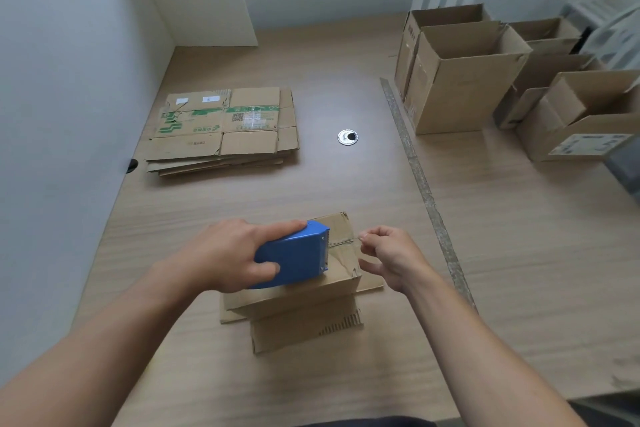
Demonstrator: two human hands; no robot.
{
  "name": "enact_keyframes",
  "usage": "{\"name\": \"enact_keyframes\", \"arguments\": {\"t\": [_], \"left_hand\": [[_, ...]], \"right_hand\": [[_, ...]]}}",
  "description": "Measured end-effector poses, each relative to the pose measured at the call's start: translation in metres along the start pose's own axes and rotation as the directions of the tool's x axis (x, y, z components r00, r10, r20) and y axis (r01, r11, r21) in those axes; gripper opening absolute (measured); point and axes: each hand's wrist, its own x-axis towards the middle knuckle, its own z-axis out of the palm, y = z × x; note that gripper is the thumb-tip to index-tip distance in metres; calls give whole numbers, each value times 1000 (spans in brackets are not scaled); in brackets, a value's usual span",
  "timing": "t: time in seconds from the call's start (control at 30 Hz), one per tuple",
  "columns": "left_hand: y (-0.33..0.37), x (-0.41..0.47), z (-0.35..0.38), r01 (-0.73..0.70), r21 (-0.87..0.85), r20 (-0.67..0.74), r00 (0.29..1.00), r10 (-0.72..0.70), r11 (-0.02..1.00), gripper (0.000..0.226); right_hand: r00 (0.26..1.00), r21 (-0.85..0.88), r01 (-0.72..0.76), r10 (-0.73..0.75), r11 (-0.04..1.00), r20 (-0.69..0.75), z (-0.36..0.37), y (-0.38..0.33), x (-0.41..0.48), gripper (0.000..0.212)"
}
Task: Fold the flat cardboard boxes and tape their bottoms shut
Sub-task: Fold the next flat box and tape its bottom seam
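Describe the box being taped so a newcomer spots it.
On the wooden table, nearest the person, sits a brown cardboard box, bottom up. Unlike the open upright boxes at right and flat cardboard stack at left, a blue tape dispenser rests on it.

The left hand (239,253) and the blue tape dispenser (298,258) cover most of the top of the box (311,298), so its seam shows only at the right end. The roll inside the dispenser is hidden. Whether the right hand (391,253) pinches a tape end between thumb and forefinger cannot be told. The print on the stack of flat cardboard (225,125) is too small to read, and its lower sheets show only their edges. The open box (588,114) and the grey object (623,166) are cut off by the right edge.
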Motion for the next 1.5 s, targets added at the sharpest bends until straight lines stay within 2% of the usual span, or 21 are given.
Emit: {"name": "enact_keyframes", "arguments": {"t": [0.23, 0.4, 0.53, 0.57, 0.63, 0.67, 0.73, 0.87, 1.1, 1.37, 1.5], "left_hand": [[2, 0, 0, 15, 2, 15, 1000, -15, 1000, 75], [3, 1, -1, 36, 13, 31, 999, -37, 999, 74], [2, -1, 0, 46, 28, 44, 998, -47, 999, 75], [1, 0, -1, 49, 20, 54, 997, -50, 999, 75], [2, 0, -2, 54, 4, 70, 996, -54, 999, 75], [3, 0, -3, 55, 2, 73, 996, -55, 998, 75], [3, 0, -4, 60, -3, 73, 996, -59, 998, 75], [3, -4, -4, 73, -5, 57, 996, -72, 997, 74], [0, -12, -6, 88, -53, 70, 994, -84, 995, 74], [-22, -24, -19, 153, -250, 193, 976, -106, 956, 73], [-54, -52, -31, 225, -380, 267, 955, -127, 897, 68]], "right_hand": [[999, -4, -31, 31, 1000, 14, -3, 1, 4, 17], [994, -26, -77, 79, 997, 78, 4, 7, 2, 17], [994, -37, -92, 93, 995, 49, 8, 11, -2, 12], [999, -93, -51, 52, 994, 10, 7, 12, -4, 16], [983, -315, 144, -171, 938, -60, 4, 12, -5, 18], [954, -409, 248, -295, 878, -55, 5, 11, -7, 15], [915, -463, 349, -403, 814, -19, 12, 12, -10, 11], [916, -455, 343, -401, 822, -34, 30, 21, -10, 25], [902, -454, 365, -430, 813, -46, 33, 27, -5, 24], [924, -471, 334, -383, 816, -9, 35, 26, -3, 24], [897, -567, 334, -439, 753, -54, 34, 28, 0, 15]]}}
